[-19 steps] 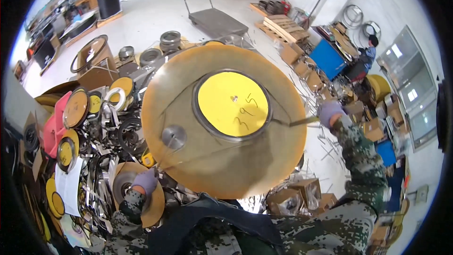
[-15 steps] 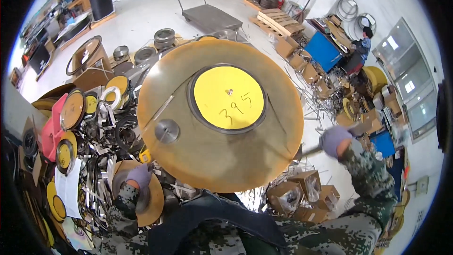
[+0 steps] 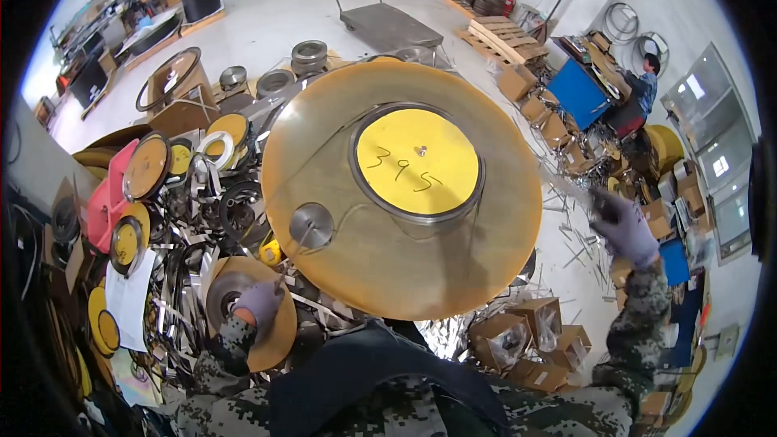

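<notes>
A large amber, translucent disc [image 3: 405, 275] lies before me. At its hub is a round yellow plate [image 3: 417, 142] with handwritten marks, ringed by a dark coil [image 3: 354, 163]. A small round metal weight [image 3: 312, 225] rests on the disc's left part. My right hand [image 3: 631, 231], in a purple-grey glove with dark fingertips, is off the disc's right edge, its fingers closed on a blurred thin strip [image 3: 566, 188]. My left hand [image 3: 259, 304], gloved too, is closed over a smaller tan disc [image 3: 275, 344] carrying a grey coil [image 3: 222, 295]; what it pinches is hidden.
Tangled metal strips and coils [image 3: 194, 275] crowd the left, with a pink chair [image 3: 113, 202] and a yellow tape measure [image 3: 270, 252]. Cardboard boxes [image 3: 538, 328] stand front right. A flat cart [image 3: 391, 26] and pallets [image 3: 506, 39] are farther back. A person [image 3: 643, 85] sits at the right.
The yellow plate has turned clockwise. My right hand has moved up and outward from the disc's edge. The whole view has shifted, so the scene sits farther right.
</notes>
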`<state>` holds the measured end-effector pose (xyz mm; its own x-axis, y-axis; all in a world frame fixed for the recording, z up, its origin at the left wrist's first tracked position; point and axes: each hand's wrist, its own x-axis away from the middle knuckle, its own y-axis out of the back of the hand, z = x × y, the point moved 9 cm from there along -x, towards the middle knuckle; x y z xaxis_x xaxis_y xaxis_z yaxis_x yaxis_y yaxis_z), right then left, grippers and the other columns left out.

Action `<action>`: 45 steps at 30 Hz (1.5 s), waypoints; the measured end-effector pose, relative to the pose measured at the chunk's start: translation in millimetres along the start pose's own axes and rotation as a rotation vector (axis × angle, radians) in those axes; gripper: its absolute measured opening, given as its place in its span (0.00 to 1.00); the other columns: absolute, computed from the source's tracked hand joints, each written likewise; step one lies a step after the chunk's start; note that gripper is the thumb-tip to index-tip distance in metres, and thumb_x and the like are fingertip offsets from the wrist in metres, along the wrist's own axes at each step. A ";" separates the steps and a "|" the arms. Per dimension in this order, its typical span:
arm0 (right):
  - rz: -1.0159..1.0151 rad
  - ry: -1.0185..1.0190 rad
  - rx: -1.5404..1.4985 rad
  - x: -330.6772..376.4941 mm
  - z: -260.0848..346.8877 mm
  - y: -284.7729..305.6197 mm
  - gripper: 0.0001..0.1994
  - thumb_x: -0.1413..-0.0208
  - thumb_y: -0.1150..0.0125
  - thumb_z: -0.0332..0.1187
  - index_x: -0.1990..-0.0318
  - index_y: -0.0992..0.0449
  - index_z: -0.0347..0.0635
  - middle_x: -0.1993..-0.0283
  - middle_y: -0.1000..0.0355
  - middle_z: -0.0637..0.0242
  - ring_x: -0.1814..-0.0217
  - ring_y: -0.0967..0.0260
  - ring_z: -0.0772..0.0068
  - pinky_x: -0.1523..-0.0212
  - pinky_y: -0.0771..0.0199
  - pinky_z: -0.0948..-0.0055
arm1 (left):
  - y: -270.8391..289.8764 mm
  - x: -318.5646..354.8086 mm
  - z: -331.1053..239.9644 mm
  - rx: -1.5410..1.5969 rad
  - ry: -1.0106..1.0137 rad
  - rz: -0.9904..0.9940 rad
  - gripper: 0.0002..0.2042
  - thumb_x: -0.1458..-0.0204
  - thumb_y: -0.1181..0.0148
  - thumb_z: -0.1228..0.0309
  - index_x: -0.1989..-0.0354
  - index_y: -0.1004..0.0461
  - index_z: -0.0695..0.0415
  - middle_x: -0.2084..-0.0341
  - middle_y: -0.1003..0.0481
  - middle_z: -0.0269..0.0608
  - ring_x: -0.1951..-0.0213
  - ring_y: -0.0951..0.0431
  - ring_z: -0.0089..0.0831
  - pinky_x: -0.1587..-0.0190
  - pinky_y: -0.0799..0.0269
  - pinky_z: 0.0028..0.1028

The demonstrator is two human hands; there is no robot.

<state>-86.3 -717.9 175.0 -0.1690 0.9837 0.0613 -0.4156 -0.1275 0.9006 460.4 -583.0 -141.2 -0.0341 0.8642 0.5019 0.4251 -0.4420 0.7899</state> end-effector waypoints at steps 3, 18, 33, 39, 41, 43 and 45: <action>-0.455 0.103 -0.311 -44.2 -88.6 10.9 0.12 0.39 0.46 0.30 0.52 0.27 0.34 0.59 0.26 0.66 0.64 0.32 0.80 0.63 0.30 0.77 | -14.4 15.4 -19.7 0.009 0.036 0.054 0.15 0.44 0.51 0.60 0.57 0.27 0.58 0.65 0.23 0.55 0.61 0.24 0.54 0.56 0.30 0.47; 0.070 0.068 0.035 -177.6 -149.1 -199.7 0.12 0.41 0.47 0.36 0.53 0.21 0.50 0.70 0.25 0.67 0.68 0.29 0.75 0.67 0.30 0.73 | -31.8 34.2 -17.7 0.046 0.175 0.011 0.16 0.46 0.49 0.61 0.57 0.29 0.60 0.66 0.24 0.61 0.61 0.24 0.56 0.56 0.30 0.47; 0.335 0.236 -0.200 -144.8 -42.7 -247.9 0.09 0.45 0.41 0.32 0.57 0.22 0.43 0.61 0.23 0.62 0.57 0.26 0.62 0.55 0.28 0.66 | -51.3 78.6 -17.5 0.077 0.153 0.140 0.16 0.45 0.48 0.59 0.61 0.27 0.59 0.66 0.23 0.58 0.60 0.23 0.54 0.56 0.29 0.46; 0.277 0.463 -0.207 -133.1 22.7 -270.4 0.08 0.45 0.41 0.30 0.58 0.22 0.44 0.60 0.24 0.63 0.57 0.26 0.62 0.55 0.28 0.66 | -65.4 71.5 -19.0 0.101 0.117 0.147 0.15 0.46 0.48 0.59 0.60 0.28 0.59 0.65 0.23 0.58 0.59 0.23 0.53 0.55 0.30 0.46; 0.223 0.552 -0.198 -134.0 50.5 -283.0 0.08 0.45 0.42 0.29 0.58 0.23 0.43 0.62 0.24 0.63 0.60 0.26 0.64 0.58 0.27 0.67 | -66.0 67.5 -19.6 0.106 0.090 0.137 0.15 0.46 0.48 0.59 0.61 0.28 0.59 0.66 0.23 0.58 0.60 0.23 0.53 0.56 0.29 0.45; 0.099 0.662 -0.132 -133.9 79.8 -287.7 0.07 0.44 0.43 0.28 0.58 0.24 0.40 0.64 0.25 0.61 0.63 0.25 0.65 0.61 0.26 0.68 | -60.0 63.4 -25.9 0.124 0.082 0.139 0.15 0.46 0.48 0.59 0.61 0.28 0.59 0.66 0.23 0.58 0.60 0.23 0.53 0.56 0.29 0.45; 0.048 0.683 -0.138 -150.9 94.9 -309.8 0.07 0.43 0.46 0.28 0.58 0.27 0.38 0.64 0.25 0.60 0.65 0.25 0.67 0.63 0.26 0.68 | -58.2 59.3 -30.4 0.140 0.086 0.136 0.15 0.45 0.49 0.59 0.61 0.29 0.59 0.66 0.23 0.57 0.60 0.23 0.54 0.56 0.29 0.45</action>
<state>152.8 -814.8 -72.4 -0.6955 0.6821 -0.2259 -0.4958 -0.2281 0.8379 406.2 -513.2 -146.7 -0.0428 0.7727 0.6333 0.5523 -0.5099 0.6594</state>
